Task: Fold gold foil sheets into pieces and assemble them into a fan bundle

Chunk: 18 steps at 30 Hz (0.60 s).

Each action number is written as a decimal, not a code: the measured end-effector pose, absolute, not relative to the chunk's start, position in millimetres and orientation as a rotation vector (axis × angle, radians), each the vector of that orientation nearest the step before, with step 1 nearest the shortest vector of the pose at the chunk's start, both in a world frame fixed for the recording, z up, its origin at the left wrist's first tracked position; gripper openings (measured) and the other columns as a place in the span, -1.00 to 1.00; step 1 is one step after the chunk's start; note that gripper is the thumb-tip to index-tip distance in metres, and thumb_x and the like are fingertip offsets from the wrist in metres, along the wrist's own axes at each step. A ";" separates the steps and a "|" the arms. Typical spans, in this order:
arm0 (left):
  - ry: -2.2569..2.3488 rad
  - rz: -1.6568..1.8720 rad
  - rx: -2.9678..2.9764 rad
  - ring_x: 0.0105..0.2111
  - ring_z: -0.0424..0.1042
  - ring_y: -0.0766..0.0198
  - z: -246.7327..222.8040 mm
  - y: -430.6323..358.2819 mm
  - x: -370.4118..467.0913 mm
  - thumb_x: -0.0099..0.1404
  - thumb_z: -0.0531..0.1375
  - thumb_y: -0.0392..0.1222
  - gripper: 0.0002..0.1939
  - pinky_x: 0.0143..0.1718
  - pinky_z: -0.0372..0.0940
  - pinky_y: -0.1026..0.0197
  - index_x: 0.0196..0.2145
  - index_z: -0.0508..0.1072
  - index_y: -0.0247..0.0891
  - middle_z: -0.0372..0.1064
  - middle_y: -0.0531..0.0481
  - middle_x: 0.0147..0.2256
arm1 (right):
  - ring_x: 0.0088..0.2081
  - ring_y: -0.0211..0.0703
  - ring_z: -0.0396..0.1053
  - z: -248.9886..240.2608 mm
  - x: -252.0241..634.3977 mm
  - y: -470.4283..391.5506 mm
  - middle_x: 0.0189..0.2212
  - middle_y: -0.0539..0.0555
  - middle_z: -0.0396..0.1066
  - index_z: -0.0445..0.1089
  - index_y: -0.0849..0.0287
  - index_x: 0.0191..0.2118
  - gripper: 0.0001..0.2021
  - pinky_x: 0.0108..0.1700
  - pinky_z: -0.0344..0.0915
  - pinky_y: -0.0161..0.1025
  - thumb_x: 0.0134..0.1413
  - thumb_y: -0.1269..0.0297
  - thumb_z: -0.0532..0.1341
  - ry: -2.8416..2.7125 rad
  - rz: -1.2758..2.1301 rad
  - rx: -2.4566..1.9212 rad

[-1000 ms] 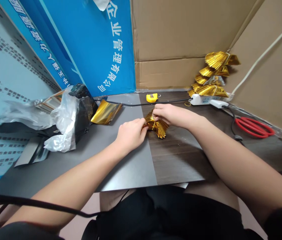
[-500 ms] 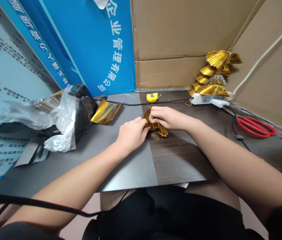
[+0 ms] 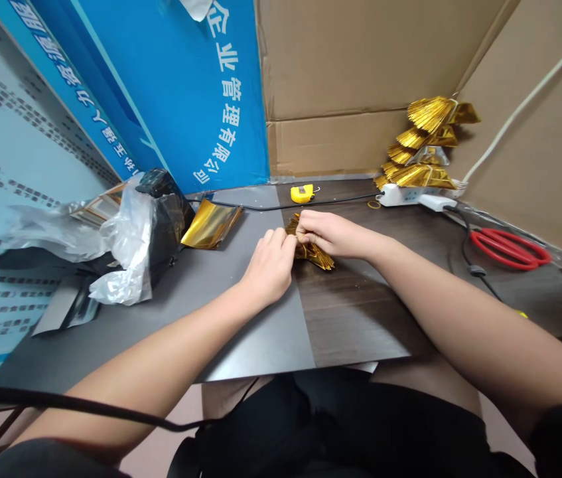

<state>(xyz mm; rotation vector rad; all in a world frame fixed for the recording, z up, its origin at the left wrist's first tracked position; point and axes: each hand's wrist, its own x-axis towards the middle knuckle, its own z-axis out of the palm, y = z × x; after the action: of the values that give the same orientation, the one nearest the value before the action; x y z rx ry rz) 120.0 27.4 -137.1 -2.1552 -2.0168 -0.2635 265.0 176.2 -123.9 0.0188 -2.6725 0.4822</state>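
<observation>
A bundle of pleated gold foil paper [image 3: 318, 255] lies on the table between my two hands, its folds fanning out toward me and away from me. My left hand [image 3: 271, 262] is closed at the bundle's left side, with its thumb tucked out of sight. From the right, my right hand [image 3: 323, 231] pinches at the middle of the bundle with curled fingers. The two hands meet over the foil and cover its centre. Whether a band lies between the fingertips is too small to tell.
Loose gold sheets [image 3: 212, 224] lie to the left, beside a black and clear plastic bag [image 3: 134, 232]. Behind are a yellow tape measure [image 3: 302, 193] and a black cable. Finished-looking gold fans [image 3: 427, 143] are stacked above a white power strip [image 3: 400, 195]; red-handled scissors [image 3: 509, 249] lie right.
My left hand has rolled over and its fingers have curled in more, with the thumb now hidden. My right hand stays almost in place at the gold bundle.
</observation>
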 end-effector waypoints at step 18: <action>-2.008 -0.637 -2.127 -0.23 0.38 0.21 -143.0 36.1 114.1 0.42 0.21 -0.14 -0.89 -0.18 0.25 0.20 -0.23 0.42 -0.22 0.43 0.01 -0.29 | -0.34 -0.17 0.21 -124.0 264.5 175.2 -0.38 0.08 0.24 0.26 0.19 -0.35 -0.84 -0.27 0.16 -0.26 0.28 0.37 0.04 -2.666 0.489 -0.012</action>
<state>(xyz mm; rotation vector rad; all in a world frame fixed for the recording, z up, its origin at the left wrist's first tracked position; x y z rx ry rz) 114.1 36.1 -143.0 -2.1274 -2.0080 -0.6372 264.5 175.2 -124.0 -0.0123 -2.6656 0.4886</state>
